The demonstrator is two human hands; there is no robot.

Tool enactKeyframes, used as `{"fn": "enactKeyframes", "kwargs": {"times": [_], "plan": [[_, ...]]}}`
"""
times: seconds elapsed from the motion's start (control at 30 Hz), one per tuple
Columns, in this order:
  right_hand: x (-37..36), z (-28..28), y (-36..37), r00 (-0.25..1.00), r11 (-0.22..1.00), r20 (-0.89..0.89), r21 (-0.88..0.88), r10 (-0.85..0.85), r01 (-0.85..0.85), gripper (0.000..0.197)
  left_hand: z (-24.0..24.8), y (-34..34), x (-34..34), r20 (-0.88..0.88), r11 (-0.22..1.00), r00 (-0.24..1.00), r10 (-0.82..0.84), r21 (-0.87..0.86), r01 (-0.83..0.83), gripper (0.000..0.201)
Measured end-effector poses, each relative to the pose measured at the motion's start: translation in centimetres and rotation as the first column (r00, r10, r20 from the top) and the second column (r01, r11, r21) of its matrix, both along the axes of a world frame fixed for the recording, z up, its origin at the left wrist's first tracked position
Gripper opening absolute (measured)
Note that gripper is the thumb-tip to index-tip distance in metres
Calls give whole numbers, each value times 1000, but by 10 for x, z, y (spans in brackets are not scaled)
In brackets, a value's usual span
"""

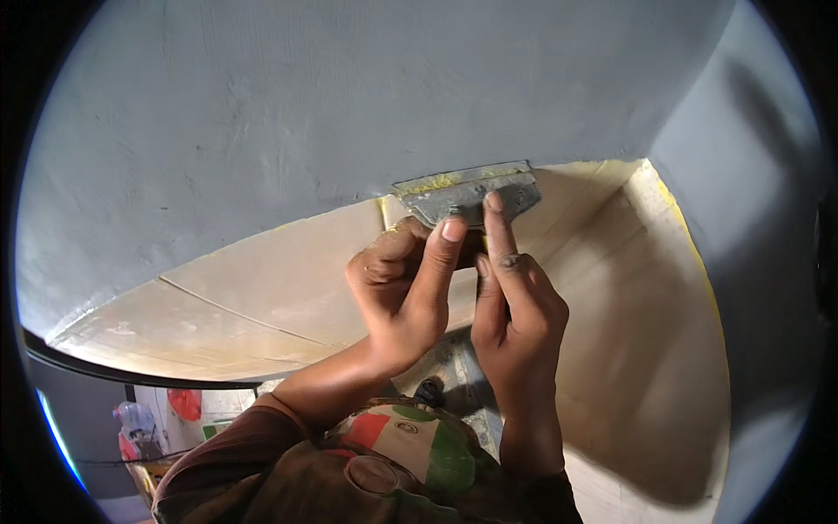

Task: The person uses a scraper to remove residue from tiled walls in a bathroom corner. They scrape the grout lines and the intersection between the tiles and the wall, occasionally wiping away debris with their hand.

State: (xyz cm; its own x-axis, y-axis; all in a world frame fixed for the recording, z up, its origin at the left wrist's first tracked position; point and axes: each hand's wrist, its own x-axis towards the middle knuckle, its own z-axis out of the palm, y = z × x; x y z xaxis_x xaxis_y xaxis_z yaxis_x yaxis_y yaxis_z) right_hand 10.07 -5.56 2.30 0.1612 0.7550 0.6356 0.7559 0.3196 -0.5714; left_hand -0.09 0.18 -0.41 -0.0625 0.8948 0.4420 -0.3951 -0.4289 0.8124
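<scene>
A wide grey metal scraper [470,194] lies with its long edge against the grey wall, right above the top of the beige tiles [288,288]. Yellow paste is smeared along that edge. My left hand [406,279] is closed on the scraper from below, its thumb up against the plate and its other fingers curled. My right hand [524,301] presses a stretched index finger on the plate, with the thumb and other fingers bent beneath. The tool's lower part is hidden behind my fingers.
The grey wall [314,105] meets another grey wall [768,201] at a corner on the right. Yellow paste lines the tiles' top edge [676,214]. At the lower left are a clear plastic bottle [135,417] and a red item [184,403].
</scene>
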Motion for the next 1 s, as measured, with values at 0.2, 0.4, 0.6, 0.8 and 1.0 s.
{"fn": "enactKeyframes", "kwargs": {"times": [0.2,0.4,0.6,0.8,1.0], "plan": [[8,-17,0,1000,998,2,60,-9,8,56,-8,5,4,-33,996,999,-33,85,35,25],[6,-15,-2,1000,1000,-23,-8,8,-8,46,-3,4,4,-38,997,999,3,75,0,22],[9,-9,-7,999,995,-49,-97,-2,-3,43,-2,3,3,-63,997,997,-52,60,56,26],[8,9,-1,999,997,-38,-66,32,-34,45,-4,7,4,-30,996,996,-89,27,90,22],[13,17,-6,1000,992,-10,-121,-28,26,45,1,8,11,20,993,994,-109,51,108,23]]}}
